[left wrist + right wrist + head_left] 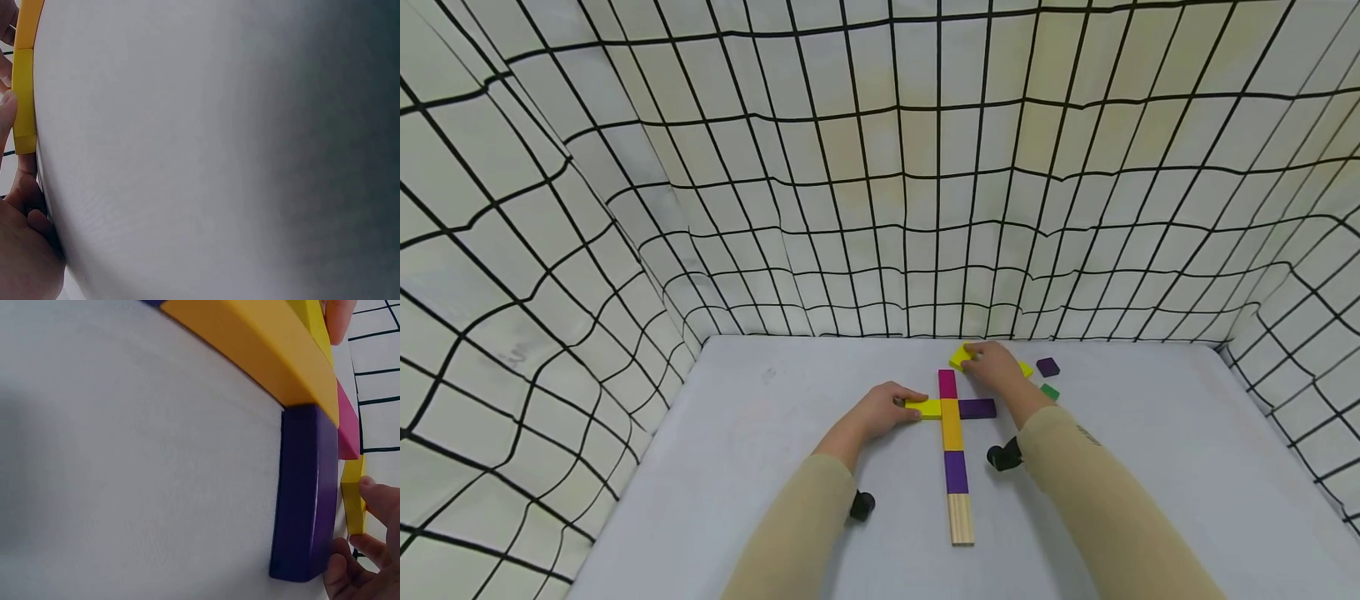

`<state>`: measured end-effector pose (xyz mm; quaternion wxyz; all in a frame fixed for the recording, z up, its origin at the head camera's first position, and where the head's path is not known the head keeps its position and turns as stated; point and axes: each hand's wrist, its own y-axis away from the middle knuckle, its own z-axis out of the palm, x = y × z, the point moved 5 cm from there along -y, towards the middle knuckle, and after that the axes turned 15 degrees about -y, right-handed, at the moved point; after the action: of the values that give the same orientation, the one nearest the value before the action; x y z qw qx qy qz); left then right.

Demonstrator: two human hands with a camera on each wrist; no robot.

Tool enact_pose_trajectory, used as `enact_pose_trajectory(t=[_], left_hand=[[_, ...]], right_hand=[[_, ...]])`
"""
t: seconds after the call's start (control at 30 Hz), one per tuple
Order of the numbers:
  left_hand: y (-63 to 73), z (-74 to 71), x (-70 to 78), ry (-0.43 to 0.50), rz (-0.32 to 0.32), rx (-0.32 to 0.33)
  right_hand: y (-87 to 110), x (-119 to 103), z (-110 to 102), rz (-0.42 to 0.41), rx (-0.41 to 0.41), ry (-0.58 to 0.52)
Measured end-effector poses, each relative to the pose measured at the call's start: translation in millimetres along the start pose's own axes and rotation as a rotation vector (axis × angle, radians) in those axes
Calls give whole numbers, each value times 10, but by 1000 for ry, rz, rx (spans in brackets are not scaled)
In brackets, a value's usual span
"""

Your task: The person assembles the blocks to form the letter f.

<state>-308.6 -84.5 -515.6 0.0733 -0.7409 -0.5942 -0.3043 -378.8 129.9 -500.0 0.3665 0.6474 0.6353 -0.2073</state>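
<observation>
Flat colored blocks lie in a cross on the white table. My left hand pinches the yellow block that forms the left arm, its inner end against the orange block. Opposite it lies a purple block as the right arm. Above the orange block is a pink block; below it come another purple block and a plain wood block. Beyond the pink block, my right hand grips a second yellow block by its edges, apart from the cross.
Near the right hand lie a dark purple piece, a green piece and a partly hidden yellow piece. Black netting hangs before white walls around the table. Black wrist cameras sit under both forearms.
</observation>
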Motion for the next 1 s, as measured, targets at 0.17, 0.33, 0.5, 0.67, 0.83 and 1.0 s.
enact_pose_trajectory(t=[0.17, 0.33, 0.5, 0.67, 0.83, 1.0], left_hand=[[-3, 1, 15, 8, 3, 0], [-1, 0, 31, 13, 1, -1], [2, -3, 33, 0, 0, -1], [2, -7, 26, -9, -4, -3], [5, -6, 22, -12, -8, -7], [12, -19, 28, -12, -4, -4]], right_hand=[[-18, -18, 39, 4, 5, -11], [-26, -34, 68, 16, -3, -14], [-13, -68, 91, 9, -22, -12], [10, -90, 105, -5, -38, -2], [29, -95, 111, -8, -42, 4], [32, -84, 124, -4, -35, -5]])
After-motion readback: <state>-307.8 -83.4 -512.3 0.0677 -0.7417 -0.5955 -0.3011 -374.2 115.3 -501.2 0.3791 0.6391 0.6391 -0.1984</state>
